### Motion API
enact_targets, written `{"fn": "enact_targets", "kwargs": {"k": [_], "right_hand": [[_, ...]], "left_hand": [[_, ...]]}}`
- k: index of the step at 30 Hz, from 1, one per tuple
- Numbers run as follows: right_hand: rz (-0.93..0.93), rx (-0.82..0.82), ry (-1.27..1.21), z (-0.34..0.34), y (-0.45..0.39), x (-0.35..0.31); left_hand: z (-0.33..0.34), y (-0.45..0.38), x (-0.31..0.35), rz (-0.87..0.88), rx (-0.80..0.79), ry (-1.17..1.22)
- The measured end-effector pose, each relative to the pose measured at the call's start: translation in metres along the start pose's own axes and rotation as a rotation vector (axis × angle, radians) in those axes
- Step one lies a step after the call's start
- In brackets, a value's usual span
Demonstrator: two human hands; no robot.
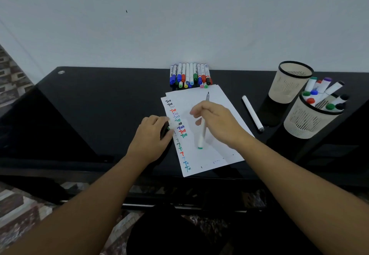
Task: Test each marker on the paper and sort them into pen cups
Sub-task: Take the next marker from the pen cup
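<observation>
Two hands gripping: right (217, 122) marker (202, 132) | left (151, 138) cap (164, 129) | black desk (99, 103) | white wall (179, 19)

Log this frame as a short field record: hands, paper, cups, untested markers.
left hand: grips a dark cap at the paper's left edge
right hand: holds a marker, green end down on the paper
near cup: holds several markers
far cup: contents not visible
marker row: by the wall
loose marker: beside the paper
</observation>
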State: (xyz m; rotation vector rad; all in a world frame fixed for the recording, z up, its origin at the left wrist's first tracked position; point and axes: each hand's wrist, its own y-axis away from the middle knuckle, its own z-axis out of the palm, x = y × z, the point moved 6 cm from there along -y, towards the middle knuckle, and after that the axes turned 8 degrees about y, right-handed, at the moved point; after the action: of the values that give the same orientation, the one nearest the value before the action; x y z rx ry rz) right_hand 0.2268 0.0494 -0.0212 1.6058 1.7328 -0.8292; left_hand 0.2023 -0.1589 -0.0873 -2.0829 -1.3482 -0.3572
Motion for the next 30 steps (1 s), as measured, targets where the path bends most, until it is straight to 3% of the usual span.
{"fn": "enact_targets", "kwargs": {"k": [4, 7, 13, 26, 30], "right_hand": [[0.076, -0.064, -0.25, 0.01, 0.013, 0.014], [0.035, -0.055, -0.146, 0.021, 0.025, 0.027], [-0.02, 0.157, -0.235, 0.019, 0.035, 0.039], [0.021, 0.147, -0.192, 0.037, 0.036, 0.048], [0.006, 0.121, -0.041, 0.04, 0.037, 0.048]], "left_hand": [[0.007, 0.001, 0.009, 0.109, -0.128, -0.04], [0.009, 0.0, 0.011, 0.142, -0.176, -0.086], [0.012, 0.0, 0.011, 0.101, -0.262, -0.14], [0.01, 0.0, 0.012, 0.062, -0.311, -0.103], [0.011, -0.001, 0.012, 0.068, -0.302, -0.104]]}}
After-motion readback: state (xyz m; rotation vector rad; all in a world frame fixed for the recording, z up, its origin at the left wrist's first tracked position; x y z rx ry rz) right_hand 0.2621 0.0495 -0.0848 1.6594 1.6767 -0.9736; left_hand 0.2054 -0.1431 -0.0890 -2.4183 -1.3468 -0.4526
